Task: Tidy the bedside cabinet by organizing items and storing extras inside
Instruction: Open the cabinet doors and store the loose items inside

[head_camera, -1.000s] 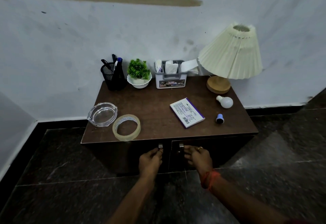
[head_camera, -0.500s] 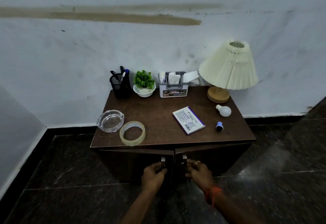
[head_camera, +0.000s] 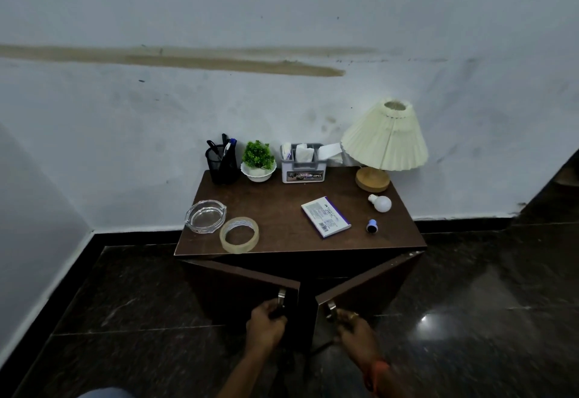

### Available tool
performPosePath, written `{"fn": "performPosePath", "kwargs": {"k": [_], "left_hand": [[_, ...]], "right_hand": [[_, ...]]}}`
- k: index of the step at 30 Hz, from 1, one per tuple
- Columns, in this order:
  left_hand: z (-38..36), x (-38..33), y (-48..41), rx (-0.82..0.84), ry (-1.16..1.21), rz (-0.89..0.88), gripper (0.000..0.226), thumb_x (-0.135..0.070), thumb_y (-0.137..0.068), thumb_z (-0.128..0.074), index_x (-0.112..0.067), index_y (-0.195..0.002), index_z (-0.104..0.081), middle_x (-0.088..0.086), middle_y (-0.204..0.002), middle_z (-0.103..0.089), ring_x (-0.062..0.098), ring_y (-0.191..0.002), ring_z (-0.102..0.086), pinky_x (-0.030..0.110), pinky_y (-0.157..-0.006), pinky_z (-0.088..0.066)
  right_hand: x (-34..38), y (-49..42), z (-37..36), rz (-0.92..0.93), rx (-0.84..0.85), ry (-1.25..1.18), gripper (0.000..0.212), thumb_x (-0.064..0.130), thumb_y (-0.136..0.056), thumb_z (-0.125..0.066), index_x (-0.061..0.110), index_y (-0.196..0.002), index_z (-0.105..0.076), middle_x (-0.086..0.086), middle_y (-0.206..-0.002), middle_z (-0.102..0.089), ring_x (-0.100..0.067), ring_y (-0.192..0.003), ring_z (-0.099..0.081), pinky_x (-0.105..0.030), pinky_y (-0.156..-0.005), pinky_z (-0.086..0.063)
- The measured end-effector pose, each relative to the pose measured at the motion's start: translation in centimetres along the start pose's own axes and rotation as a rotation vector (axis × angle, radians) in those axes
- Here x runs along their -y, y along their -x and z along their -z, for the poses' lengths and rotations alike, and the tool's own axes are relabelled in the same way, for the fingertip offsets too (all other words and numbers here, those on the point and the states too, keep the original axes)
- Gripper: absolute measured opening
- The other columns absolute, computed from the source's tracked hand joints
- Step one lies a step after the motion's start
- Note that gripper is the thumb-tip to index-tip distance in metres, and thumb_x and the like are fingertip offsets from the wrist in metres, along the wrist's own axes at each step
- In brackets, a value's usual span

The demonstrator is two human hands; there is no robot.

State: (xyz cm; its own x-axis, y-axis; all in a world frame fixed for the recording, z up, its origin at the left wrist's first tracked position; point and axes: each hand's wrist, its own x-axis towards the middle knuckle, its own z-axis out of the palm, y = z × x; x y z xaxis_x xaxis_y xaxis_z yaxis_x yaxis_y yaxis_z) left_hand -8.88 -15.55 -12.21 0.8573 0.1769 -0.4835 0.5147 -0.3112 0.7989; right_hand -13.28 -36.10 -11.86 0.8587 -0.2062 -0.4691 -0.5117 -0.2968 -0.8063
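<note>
Dark brown wooden bedside cabinet (head_camera: pixel 300 241) stands against a white, stained wall (head_camera: pixel 282 99) on a dark stone floor (head_camera: pixel 470 319). Its two front doors are swung partway out, their free edges close together with a narrow gap between. The left hand (head_camera: pixel 265 325) has its grip curled around the metal handle (head_camera: pixel 281 297) of the left door (head_camera: pixel 241 288); the right hand (head_camera: pixel 355 331), an orange thread at its wrist, has its grip closed on the metal handle (head_camera: pixel 331 309) of the right door (head_camera: pixel 363 291). The inside of the cabinet is too dark to make out.

Just beyond the left hand, near the front edge of the cabinet top, lies a clear roll of adhesive tape (head_camera: pixel 239 234), with a clear glass ashtray (head_camera: pixel 205 216) just beside it further left. Beyond the right hand lies a white and purple flat box (head_camera: pixel 326 216), then a small blue-capped object (head_camera: pixel 372 225) and a white light bulb (head_camera: pixel 380 203) on its side, further right.

Along the back, from left to right, stand a black mesh pen holder (head_camera: pixel 221 162) with pens, a small green plant in a white bowl (head_camera: pixel 258 162), a grey plastic caddy (head_camera: pixel 301 164) holding white packets, and a table lamp with a cream pleated shade and round wooden base (head_camera: pixel 384 137).
</note>
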Motion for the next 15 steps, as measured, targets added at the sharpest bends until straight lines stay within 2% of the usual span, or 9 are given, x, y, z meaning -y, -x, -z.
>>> {"fn": "performPosePath", "kwargs": {"k": [1, 3, 4, 6, 7, 8, 10, 12, 15], "left_hand": [[0.0, 0.2, -0.3, 0.0, 0.003, 0.004, 0.044, -0.002, -0.075, -0.067, -0.012, -0.117, -0.067, 0.006, -0.11, -0.073, 0.02, -0.109, -0.066, 0.034, -0.101, -0.049], [-0.5, 1.5, -2.0, 0.003, 0.017, 0.012, 0.046, -0.004, -0.071, -0.068, -0.012, -0.117, -0.067, 0.008, -0.11, -0.072, 0.023, -0.111, -0.065, 0.037, -0.102, -0.049], [-0.6, 1.7, -2.3, 0.002, 0.017, 0.02, 0.049, -0.006, -0.068, -0.068, -0.012, -0.116, -0.067, 0.009, -0.11, -0.072, 0.024, -0.112, -0.065, 0.038, -0.102, -0.049], [-0.4, 0.7, -1.0, -0.003, 0.01, 0.015, 0.052, -0.01, -0.065, -0.068, -0.013, -0.116, -0.067, 0.009, -0.109, -0.072, 0.025, -0.113, -0.064, 0.036, -0.102, -0.049], [-0.3, 0.2, -0.3, -0.009, -0.004, 0.012, 0.049, -0.008, -0.068, -0.069, -0.014, -0.117, -0.067, 0.008, -0.11, -0.072, 0.025, -0.113, -0.064, 0.033, -0.102, -0.048], [-0.4, -0.2, 0.3, -0.021, -0.023, 0.005, 0.046, -0.005, -0.073, -0.07, -0.015, -0.118, -0.066, 0.007, -0.111, -0.072, 0.024, -0.113, -0.064, 0.031, -0.101, -0.046], [-0.3, -0.5, 0.8, -0.033, -0.034, -0.014, 0.045, -0.004, -0.077, -0.069, -0.014, -0.121, -0.065, 0.007, -0.115, -0.071, 0.024, -0.114, -0.062, 0.029, -0.101, -0.044], [-0.5, -0.3, 0.5, -0.033, -0.038, -0.024, 0.045, -0.003, -0.078, -0.07, -0.012, -0.122, -0.064, 0.009, -0.116, -0.07, 0.025, -0.115, -0.062, 0.029, -0.101, -0.043], [-0.5, 0.2, 0.1, -0.046, -0.037, -0.036, 0.047, -0.003, -0.077, -0.071, -0.012, -0.123, -0.064, 0.009, -0.116, -0.07, 0.025, -0.116, -0.062, 0.03, -0.102, -0.042]], "right_hand": [[-3.5, -2.4, 0.0, 0.013, 0.001, 0.024, 0.036, 0.005, -0.079, -0.059, 0.04, -0.088, -0.064, -0.004, -0.115, -0.07, -0.014, -0.091, -0.068, -0.042, -0.089, -0.056], [-7.9, -4.8, 0.6, 0.027, -0.008, 0.095, 0.036, 0.014, -0.073, -0.061, 0.047, -0.084, -0.067, 0.005, -0.11, -0.072, -0.016, -0.104, -0.067, -0.044, -0.096, -0.052], [-7.6, -3.8, 1.3, 0.043, -0.015, 0.153, 0.038, 0.017, -0.072, -0.061, 0.052, -0.084, -0.068, 0.015, -0.104, -0.072, -0.013, -0.108, -0.065, -0.037, -0.098, -0.052], [-5.4, -0.3, 3.1, 0.037, -0.008, 0.233, 0.039, 0.015, -0.076, -0.064, 0.053, -0.085, -0.063, 0.046, -0.085, -0.062, 0.005, -0.106, -0.06, -0.005, -0.091, -0.044], [-4.4, 1.5, 4.2, 0.043, 0.001, 0.277, 0.043, 0.011, -0.078, -0.064, 0.053, -0.088, -0.058, 0.058, -0.078, -0.051, 0.018, -0.097, -0.057, 0.004, -0.084, -0.038], [-4.9, 2.4, 5.1, 0.049, -0.005, 0.316, 0.045, 0.01, -0.078, -0.065, 0.053, -0.088, -0.057, 0.06, -0.074, -0.047, 0.026, -0.088, -0.055, 0.006, -0.08, -0.037], [-5.5, 4.0, 7.0, 0.059, -0.073, 0.362, 0.039, 0.02, -0.068, -0.066, 0.057, -0.078, -0.065, 0.041, -0.077, -0.065, 0.017, -0.084, -0.062, -0.009, -0.084, -0.049], [-7.8, 4.2, 8.5, 0.075, -0.115, 0.348, 0.036, 0.036, -0.059, -0.062, 0.059, -0.086, -0.067, 0.02, -0.091, -0.073, 0.0, -0.092, -0.069, -0.026, -0.086, -0.055], [-5.8, 6.9, 10.4, 0.063, -0.081, 0.503, 0.037, 0.049, -0.071, -0.056, 0.04, -0.106, -0.065, 0.017, -0.111, -0.067, -0.002, -0.109, -0.061, -0.012, -0.088, -0.045]]}}
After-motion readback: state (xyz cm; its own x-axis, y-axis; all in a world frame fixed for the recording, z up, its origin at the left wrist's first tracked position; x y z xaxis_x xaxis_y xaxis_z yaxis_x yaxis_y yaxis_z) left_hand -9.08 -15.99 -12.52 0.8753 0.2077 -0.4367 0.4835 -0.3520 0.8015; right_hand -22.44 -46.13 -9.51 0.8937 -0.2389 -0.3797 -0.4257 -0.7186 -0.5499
